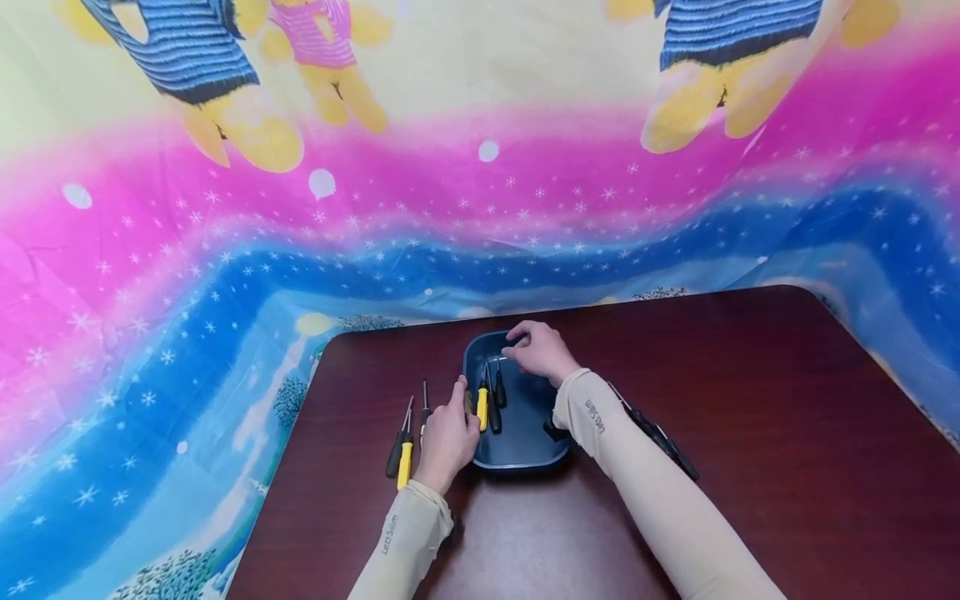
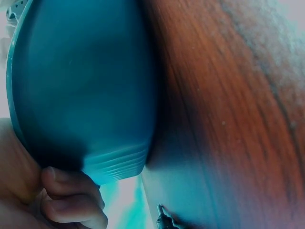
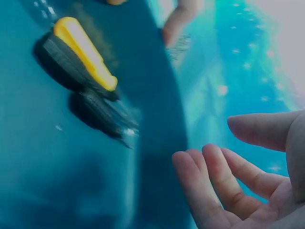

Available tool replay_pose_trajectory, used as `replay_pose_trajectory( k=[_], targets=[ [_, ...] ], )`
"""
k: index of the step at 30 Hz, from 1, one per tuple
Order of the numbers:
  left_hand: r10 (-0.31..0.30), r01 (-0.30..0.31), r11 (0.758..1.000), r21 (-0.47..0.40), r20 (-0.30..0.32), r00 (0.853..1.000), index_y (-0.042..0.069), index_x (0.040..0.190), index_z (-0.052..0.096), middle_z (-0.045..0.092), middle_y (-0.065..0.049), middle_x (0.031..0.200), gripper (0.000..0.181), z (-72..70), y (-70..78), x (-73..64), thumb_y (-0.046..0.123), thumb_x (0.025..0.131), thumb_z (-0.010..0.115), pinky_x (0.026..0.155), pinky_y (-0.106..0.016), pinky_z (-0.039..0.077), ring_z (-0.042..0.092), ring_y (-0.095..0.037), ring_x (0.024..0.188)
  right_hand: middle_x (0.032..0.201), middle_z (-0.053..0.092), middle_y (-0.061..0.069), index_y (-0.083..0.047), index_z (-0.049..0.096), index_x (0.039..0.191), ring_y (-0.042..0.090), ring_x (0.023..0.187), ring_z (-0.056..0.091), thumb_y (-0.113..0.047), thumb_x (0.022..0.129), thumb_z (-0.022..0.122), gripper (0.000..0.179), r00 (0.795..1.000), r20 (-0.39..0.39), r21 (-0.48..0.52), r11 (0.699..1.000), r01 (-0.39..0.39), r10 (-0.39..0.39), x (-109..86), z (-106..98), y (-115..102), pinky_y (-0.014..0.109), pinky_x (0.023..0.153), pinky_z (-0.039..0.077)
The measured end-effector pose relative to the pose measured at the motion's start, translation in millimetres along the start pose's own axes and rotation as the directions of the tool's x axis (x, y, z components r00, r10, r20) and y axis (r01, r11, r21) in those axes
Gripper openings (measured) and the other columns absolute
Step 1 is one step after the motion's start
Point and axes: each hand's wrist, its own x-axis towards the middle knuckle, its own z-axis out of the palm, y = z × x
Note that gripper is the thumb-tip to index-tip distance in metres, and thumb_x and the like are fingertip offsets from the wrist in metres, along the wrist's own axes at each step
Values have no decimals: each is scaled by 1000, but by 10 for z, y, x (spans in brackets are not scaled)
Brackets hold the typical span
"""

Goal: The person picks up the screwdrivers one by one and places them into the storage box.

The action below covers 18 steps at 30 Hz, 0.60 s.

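A dark blue plastic tray [image 1: 525,446] stands on the table, and its outer wall fills much of the left wrist view. My left hand [image 1: 450,433] grips its left rim, fingers curled against the outside. Inside lie a yellow-handled screwdriver [image 1: 482,407] and two black-handled screwdrivers [image 3: 62,64], side by side, shafts toward the tray's far end. Over the far right part of the tray is my right hand [image 1: 542,350], holding nothing. Its thumb and fingers [image 3: 221,176] stand apart, loosely bent, near the tray wall in the right wrist view.
Left of the tray on the brown table [image 1: 750,400] lie a yellow-handled screwdriver [image 1: 405,464], a black-handled one [image 1: 394,454] and another tool [image 1: 425,400] partly behind my left hand. Black-handled tools [image 1: 663,442] lie at the right, partly under my right forearm. A printed cloth [image 1: 450,200] hangs behind.
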Motion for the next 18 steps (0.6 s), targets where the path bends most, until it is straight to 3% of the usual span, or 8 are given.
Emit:
replay_pose_trajectory(
  k=[5, 11, 18],
  targets=[
    [12, -12, 1000, 4, -13, 1000, 15, 161, 36, 52, 0, 62, 67, 7, -4, -1, 17, 100, 64, 60, -30, 45, 50, -16, 52, 109, 73, 18, -7, 64, 131, 22, 81, 71, -22, 100, 69, 35, 998, 15, -6, 998, 59, -58, -85, -254, -58, 42, 81, 60],
    [36, -36, 999, 10, -27, 999, 14, 160, 38, 52, -1, 61, 66, 7, -18, 1, 16, 100, 64, 59, -31, 44, 49, -17, 52, 105, 73, 18, -5, 64, 131, 23, 82, 72, -19, 100, 68, 35, 995, 2, -57, 994, 96, -96, -223, -626, 52, 36, 76, 60],
    [38, -37, 999, 22, -19, 999, 15, 161, 36, 51, 0, 62, 67, 17, -47, 10, 17, 100, 63, 62, -32, 45, 49, -16, 54, 98, 72, 15, -4, 65, 127, 20, 73, 70, -21, 98, 70, 34, 993, -44, -245, 965, 97, -111, -462, -999, 363, 35, 72, 57]
  ],
)
